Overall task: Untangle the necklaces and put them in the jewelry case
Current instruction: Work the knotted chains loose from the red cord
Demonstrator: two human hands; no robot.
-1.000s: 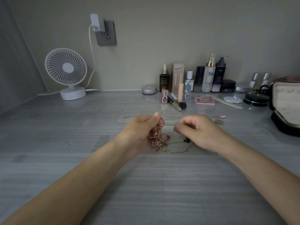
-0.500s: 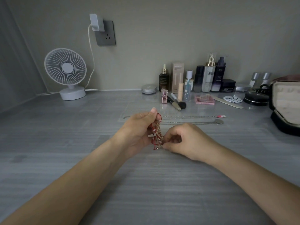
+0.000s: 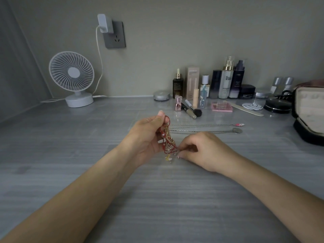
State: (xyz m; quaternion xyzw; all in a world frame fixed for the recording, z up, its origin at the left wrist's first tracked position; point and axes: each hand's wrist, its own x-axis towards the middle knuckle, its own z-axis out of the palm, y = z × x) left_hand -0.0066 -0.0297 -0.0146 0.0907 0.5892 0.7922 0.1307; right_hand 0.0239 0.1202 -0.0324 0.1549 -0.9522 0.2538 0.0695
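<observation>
The head view looks down on both forearms reaching out over a grey table (image 3: 70,172). The left hand (image 3: 147,135) is raised a little, thumb uppermost, and pinches the top of a tangle of necklaces (image 3: 168,138) made of red cord wound through gold chain. The tangle hangs down from that pinch along the inner side of the left hand. The right hand (image 3: 206,151) sits just beside it, lower and close to the table, with fingers curled and the fingertips (image 3: 180,156) pinching a strand at the bottom of the same tangle. The two hands are nearly touching, joined by the bundle. A small pale charm (image 3: 168,157) dangles below, between the hands.

Just beyond the hands two thin chains lie stretched out side by side, running off past the right hand. The farther one ends in a pink pendant (image 3: 239,124) and the nearer one in a round silver pendant (image 3: 237,130).

Well off to the right of the right hand, at the frame edge, stands the open jewelry case (image 3: 308,109), dark outside with a pale lining; none of the necklaces is in it.

Farther beyond the hands, against the wall, stands a row of cosmetic bottles (image 3: 226,81), with a makeup brush (image 3: 192,109) and a pink palette (image 3: 221,106) in front. Far beyond the left hand is a white desk fan (image 3: 71,76), its cable rising to a charger (image 3: 103,23) in a wall socket (image 3: 116,38).
</observation>
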